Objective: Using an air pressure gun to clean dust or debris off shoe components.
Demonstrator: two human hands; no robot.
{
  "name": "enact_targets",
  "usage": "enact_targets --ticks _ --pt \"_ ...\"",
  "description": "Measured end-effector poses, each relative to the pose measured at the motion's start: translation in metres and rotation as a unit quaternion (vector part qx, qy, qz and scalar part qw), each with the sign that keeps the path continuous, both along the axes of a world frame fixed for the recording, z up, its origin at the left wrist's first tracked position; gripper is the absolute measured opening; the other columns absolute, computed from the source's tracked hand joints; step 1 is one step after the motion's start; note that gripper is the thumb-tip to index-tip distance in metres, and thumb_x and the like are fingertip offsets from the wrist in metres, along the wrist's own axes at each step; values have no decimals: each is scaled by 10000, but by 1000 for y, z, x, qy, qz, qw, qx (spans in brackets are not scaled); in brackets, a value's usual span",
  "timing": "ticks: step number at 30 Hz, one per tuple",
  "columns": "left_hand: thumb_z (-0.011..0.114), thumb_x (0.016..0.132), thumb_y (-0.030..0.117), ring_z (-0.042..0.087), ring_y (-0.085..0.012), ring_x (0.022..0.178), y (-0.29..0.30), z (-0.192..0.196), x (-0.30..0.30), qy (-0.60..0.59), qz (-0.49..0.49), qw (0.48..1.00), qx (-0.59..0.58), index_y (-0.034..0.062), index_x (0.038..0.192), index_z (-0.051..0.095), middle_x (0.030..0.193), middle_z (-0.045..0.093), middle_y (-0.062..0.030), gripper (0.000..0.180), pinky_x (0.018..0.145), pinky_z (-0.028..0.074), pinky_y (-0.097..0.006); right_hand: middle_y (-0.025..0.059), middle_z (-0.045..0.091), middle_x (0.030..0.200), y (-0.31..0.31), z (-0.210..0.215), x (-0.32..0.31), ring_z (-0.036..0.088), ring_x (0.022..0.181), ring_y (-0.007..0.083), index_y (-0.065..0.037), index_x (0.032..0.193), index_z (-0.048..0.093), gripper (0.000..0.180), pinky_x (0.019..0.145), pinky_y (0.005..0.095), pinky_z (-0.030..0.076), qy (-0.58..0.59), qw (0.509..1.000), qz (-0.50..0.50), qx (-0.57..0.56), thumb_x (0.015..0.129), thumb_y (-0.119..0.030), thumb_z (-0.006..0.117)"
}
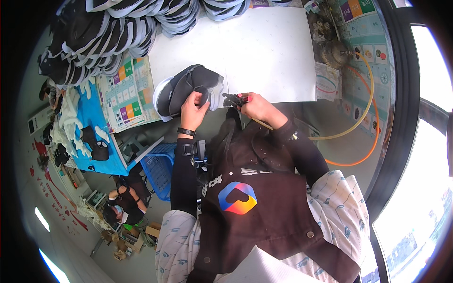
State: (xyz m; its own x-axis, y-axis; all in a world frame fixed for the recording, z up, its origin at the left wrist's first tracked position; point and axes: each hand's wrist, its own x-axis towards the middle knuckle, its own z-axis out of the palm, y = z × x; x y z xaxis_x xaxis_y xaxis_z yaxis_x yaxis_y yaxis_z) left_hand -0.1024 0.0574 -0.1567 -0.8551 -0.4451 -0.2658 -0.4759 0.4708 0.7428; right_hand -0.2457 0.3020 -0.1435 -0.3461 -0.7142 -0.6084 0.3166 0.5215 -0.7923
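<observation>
At nine o'clock, white gloves [71, 115] lie on a blue counter [92, 109]. From ten to eleven o'clock, many black-and-grey pieces [96, 40] are piled. At eight o'clock sits another person [130, 203]; nearer is a blue basket [155, 172], at seven o'clock from the left hand [194, 111]. The black piece [185, 85], pale at its border, is at eleven o'clock from this hand, by the white counter's [269, 52] near edge; the fingers grip it. The right hand [258, 108] has its fingers closed around a dark tool [231, 100], just beside the piece; whether they touch, I cannot tell. A yellow hose [371, 94] and an orange hose [376, 125] curve near three o'clock.
</observation>
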Motion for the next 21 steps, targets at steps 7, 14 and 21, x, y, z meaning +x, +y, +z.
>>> enact_targets --ticks 7,14,21 --pt "827 834 49 697 -167 783 -4 -3 -2 4 -1 1000 5 5 1038 614 919 709 -94 298 689 593 -313 102 661 699 -2 5 2 621 601 200 25 934 679 190 612 356 497 -43 999 5 -2 799 -92 615" --pt "838 841 79 694 -159 770 -4 -2 -17 13 -1 1000 15 1 1042 626 885 712 -90 303 690 583 -304 93 665 706 0 7 -8 635 591 207 2 883 653 119 601 365 506 -56 998 -27 0 798 -70 611" --pt "799 925 146 680 -89 739 -51 28 -47 31 65 995 -72 -16 1028 665 857 743 -53 234 697 545 -259 299 708 941 17 0 -30 686 922 484 18 1216 615 354 833 524 534 190 980 -53 23 879 -85 583"
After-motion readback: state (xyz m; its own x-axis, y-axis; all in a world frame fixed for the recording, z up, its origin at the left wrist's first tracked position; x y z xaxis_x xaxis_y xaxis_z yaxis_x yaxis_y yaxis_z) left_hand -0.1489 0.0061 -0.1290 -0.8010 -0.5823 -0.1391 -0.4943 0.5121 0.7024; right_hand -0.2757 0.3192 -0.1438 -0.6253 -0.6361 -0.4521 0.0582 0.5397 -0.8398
